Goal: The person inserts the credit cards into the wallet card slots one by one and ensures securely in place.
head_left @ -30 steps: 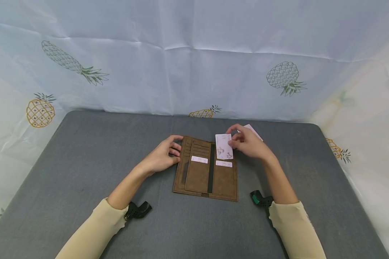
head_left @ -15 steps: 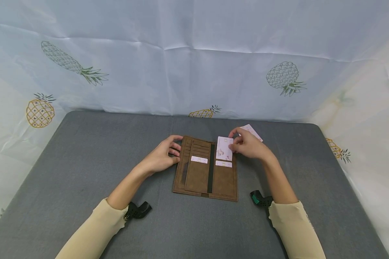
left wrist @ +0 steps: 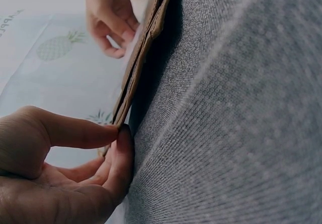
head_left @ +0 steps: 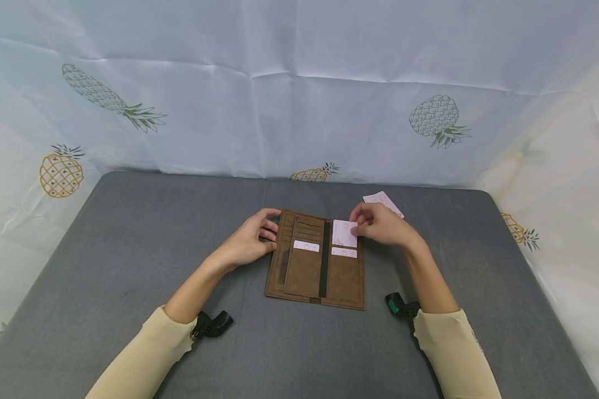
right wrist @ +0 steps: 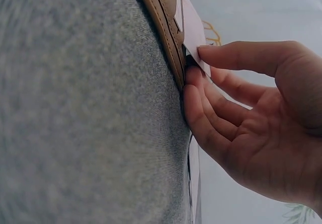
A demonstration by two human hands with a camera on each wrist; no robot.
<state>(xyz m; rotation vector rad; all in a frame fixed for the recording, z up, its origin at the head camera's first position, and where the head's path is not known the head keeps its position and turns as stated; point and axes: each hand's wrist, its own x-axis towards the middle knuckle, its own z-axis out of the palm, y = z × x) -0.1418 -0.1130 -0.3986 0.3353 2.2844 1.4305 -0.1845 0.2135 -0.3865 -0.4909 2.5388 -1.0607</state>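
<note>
A brown wallet (head_left: pixel 348 282) lies open on the grey table. My left hand (head_left: pixel 252 239) pinches its left edge between thumb and fingers, which the left wrist view shows close up. In my right hand (head_left: pixel 379 223) is a pale pink card (head_left: pixel 344 234), held by its right edge between thumb and fingers. The card's lower part is hidden in a slot on the wallet's right side. Below it, another pink card (head_left: pixel 344 252) shows only its top strip. On the left panel a third card (head_left: pixel 306 246) peeks out of its slot.
More pale pink card (head_left: pixel 383 200) lies on the table behind my right hand, partly covered by it. A white cloth (head_left: pixel 259 111) with pineapple prints hangs behind the table. Black wrist mounts (head_left: pixel 212 324) sit beside both forearms.
My right hand has drawn the card toward me and down, so less of it shows above the slot. My left hand and the wallet stay in place.
</note>
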